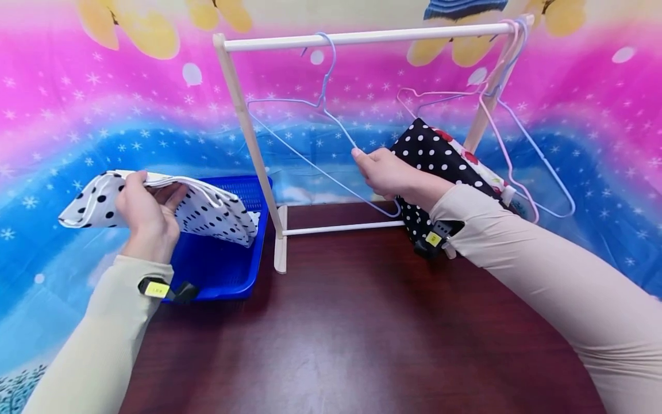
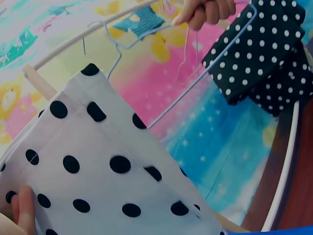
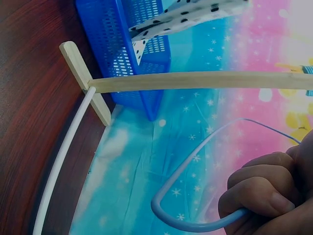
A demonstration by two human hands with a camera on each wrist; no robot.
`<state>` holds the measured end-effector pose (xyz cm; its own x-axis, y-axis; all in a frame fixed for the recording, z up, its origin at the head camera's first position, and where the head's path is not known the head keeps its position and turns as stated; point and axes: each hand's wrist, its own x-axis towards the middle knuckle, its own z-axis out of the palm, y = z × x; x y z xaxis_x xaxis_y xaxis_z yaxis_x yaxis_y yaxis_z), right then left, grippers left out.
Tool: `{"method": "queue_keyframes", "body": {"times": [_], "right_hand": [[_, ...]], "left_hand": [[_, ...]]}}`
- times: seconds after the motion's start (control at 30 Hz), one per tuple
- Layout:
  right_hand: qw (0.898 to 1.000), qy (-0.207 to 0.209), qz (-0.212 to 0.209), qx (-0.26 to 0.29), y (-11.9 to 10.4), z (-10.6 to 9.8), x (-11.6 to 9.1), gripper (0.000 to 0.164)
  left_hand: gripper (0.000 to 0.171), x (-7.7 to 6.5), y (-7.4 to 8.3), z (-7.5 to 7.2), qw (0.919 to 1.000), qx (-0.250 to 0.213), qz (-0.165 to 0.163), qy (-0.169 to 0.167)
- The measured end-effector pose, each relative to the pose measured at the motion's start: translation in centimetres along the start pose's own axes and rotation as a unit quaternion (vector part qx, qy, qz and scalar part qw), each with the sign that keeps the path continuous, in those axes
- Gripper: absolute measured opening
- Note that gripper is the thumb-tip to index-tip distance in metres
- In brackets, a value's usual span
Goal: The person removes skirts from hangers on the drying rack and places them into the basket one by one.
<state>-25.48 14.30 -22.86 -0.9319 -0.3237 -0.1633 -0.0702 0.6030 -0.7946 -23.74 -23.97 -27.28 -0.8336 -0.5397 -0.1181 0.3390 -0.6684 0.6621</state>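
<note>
My left hand holds a folded white cloth with black dots, thumb above it, over the blue basket. The cloth fills much of the left wrist view, where some fingertips show at its edge. My right hand grips the right sloping side of a light blue clothes hanger. The hanger's hook is over the top rod of a small rack, and its body is tilted down to the right. In the right wrist view, curled fingers wrap the hanger's wire near a rounded corner.
A black cloth with white dots and a red-and-white patterned cloth hang at the rack's right end, beside a pink hanger and another blue hanger. The rack's wooden foot stands on the dark table, close to the basket.
</note>
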Motion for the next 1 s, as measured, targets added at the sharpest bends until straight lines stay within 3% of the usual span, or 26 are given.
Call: {"method": "queue_keyframes", "body": {"times": [0.13, 0.5, 0.7, 1.0], "right_hand": [[1.0, 0.002, -0.002, 0.002, 0.0, 0.1, -0.1, 0.059], [1.0, 0.002, 0.001, 0.004, 0.0, 0.1, -0.2, 0.06], [1.0, -0.001, 0.0, 0.009, 0.1, 0.1, -0.2, 0.059], [1.0, -0.001, 0.003, 0.001, -0.1, 0.1, -0.3, 0.059]], "left_hand": [[0.011, -1.0, 0.4, -1.2, 0.9999, -0.009, -0.003, 0.01], [0.008, -2.8, 1.1, -4.2, 0.9998, 0.004, -0.02, -0.005], [0.012, -2.5, 0.4, -4.6, 0.9989, 0.033, -0.032, -0.013], [0.016, -1.2, -0.9, -4.0, 0.9952, 0.091, -0.034, 0.016]]}}
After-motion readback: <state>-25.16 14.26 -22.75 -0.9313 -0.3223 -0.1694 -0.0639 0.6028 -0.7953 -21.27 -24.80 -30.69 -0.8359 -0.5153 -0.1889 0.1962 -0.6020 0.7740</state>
